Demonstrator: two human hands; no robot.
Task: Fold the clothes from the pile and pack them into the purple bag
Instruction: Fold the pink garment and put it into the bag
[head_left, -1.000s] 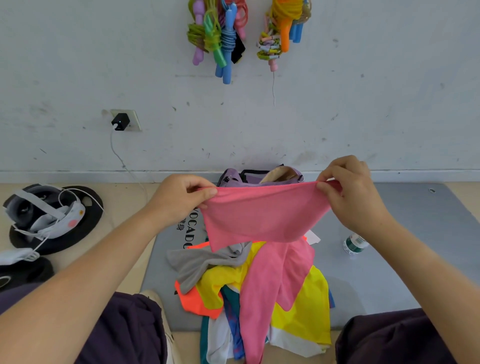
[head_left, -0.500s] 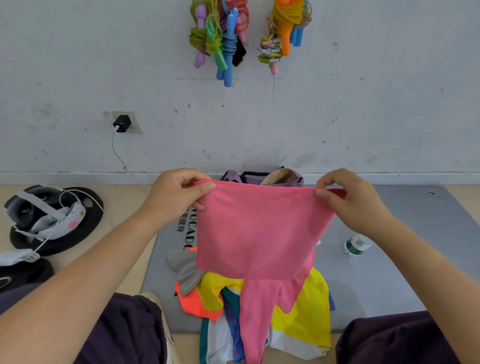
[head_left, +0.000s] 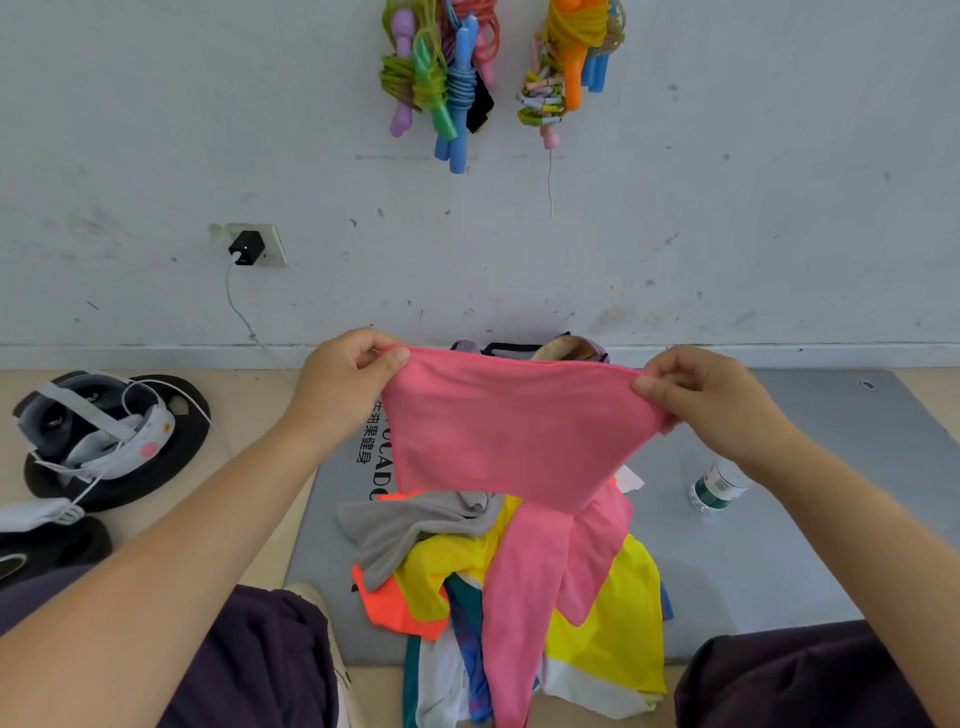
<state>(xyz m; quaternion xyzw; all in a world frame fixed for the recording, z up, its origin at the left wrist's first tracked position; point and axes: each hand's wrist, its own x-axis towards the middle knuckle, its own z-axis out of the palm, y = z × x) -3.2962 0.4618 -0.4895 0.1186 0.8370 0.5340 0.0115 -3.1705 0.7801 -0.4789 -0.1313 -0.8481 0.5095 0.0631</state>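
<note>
We hold a pink, thin stretchy garment (head_left: 519, 441) up in front of us, above a loose pile of bright clothes (head_left: 519, 587) lying on a grey floor mat (head_left: 810, 545). Our left hand (head_left: 345, 382) pinches the garment's top left corner between thumb and curled fingers; our right hand (head_left: 711, 402) pinches the top right corner the same way.

A second ago the pink cloth was bunched into a narrow band between our hands. Half a second ago it had dropped open into a wide panel, and now the top edge is drawn taut and nearly level, with our hands a little further apart. Two long pink legs hang down from the panel and trail over the yellow, orange, grey and blue pieces in the pile.

We judge that the garment is now spread and ready for its first fold; nothing in it is folded yet.

The purple fabric bag (head_left: 540, 351) stands open against the wall, just behind the raised pink edge, mostly hidden by it.
</note>
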